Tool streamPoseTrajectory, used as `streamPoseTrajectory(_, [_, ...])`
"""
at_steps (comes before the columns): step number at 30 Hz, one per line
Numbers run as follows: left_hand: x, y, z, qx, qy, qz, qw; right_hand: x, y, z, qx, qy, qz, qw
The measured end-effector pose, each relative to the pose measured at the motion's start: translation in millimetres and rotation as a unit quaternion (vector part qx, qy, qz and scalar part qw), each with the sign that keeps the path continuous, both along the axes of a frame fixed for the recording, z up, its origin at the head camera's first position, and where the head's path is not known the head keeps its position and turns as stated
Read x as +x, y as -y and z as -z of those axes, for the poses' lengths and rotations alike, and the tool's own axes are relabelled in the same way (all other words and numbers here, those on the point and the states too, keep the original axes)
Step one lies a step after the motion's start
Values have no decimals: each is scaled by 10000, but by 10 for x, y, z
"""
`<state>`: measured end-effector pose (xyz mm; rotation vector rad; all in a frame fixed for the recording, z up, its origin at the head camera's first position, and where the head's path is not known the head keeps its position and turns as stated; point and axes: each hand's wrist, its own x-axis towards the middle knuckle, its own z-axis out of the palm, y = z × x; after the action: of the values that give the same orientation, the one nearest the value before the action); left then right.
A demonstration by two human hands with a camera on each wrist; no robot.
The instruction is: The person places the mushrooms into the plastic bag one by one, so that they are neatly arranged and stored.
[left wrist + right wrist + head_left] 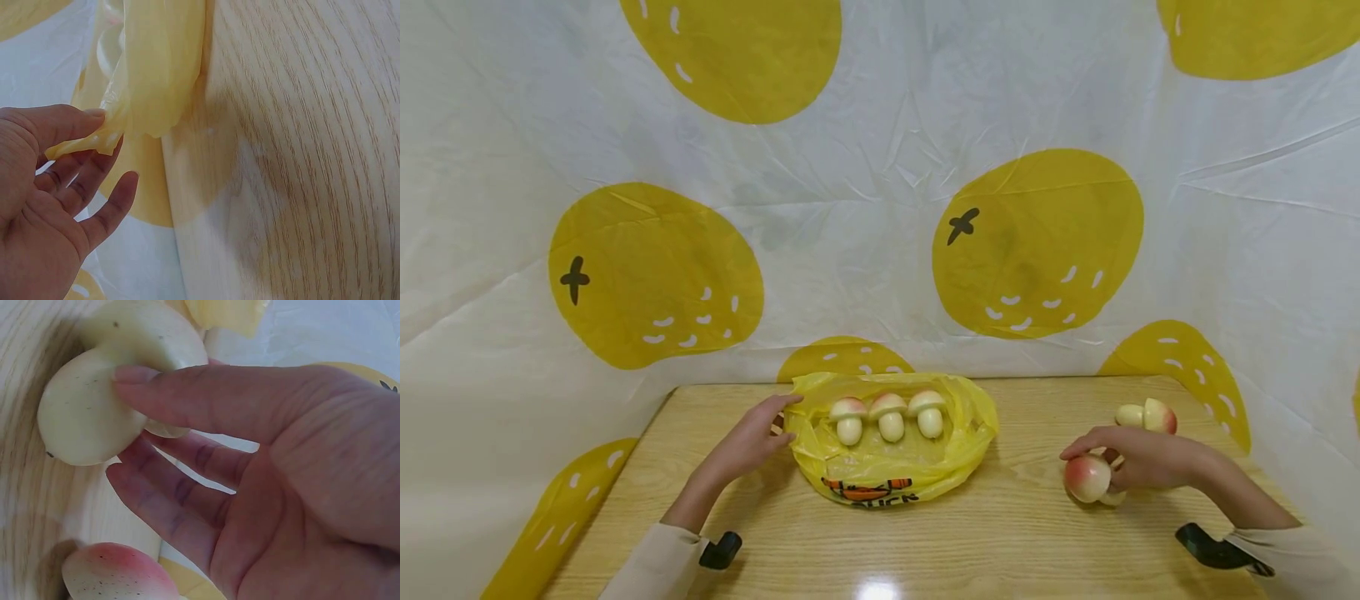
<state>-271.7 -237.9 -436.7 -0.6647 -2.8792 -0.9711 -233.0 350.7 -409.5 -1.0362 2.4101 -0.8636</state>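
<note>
In the head view a yellow plastic bag (917,483) lies spread on the table with its mouth facing up. Three mushroom-shaped pieces, pale with pinkish caps, sit in a row inside it, the middle mushroom (891,421) among them. My left hand (756,437) pinches the bag's left edge; the left wrist view shows thumb and fingers on the thin yellow film (103,140). At the right, my right hand (1157,458) grips another mushroom (1086,477), its thumb on the pale stem (87,415) near the cap (153,331).
Behind my right hand another mushroom (1160,417) lies on its side near the table's right edge. The wooden table (1000,533) meets a white cloth (850,275) printed with yellow fruit at its back and sides. Dark straps (721,551) circle my sleeves.
</note>
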Motion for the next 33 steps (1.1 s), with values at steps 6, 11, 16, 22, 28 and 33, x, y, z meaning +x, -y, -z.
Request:
streamPoseTrajectory(6, [4, 2, 0, 37, 87, -21, 10000, -4, 33, 23, -5, 167, 245, 9996])
streamPoseTrajectory(11, [12, 1, 0, 45, 91, -13, 9999, -27, 19, 93, -207, -242, 314, 9990])
streamPoseTrajectory(16, [20, -11, -22, 71, 122, -8, 9999, -47, 6, 150, -414, -343, 493, 9973])
streamPoseTrajectory(22, [21, -13, -29, 53, 94, -1, 9999, -43, 35, 162, -755, 727, 675, 9922])
streamPoseTrajectory(28, [11, -5, -3, 16, 82, -49, 10000, -55, 35, 194, -929, 888, 862, 9880])
streamPoseTrajectory(33, [0, 1, -2, 33, 73, -23, 10000, -81, 84, 177, -974, 669, 1183, 9859])
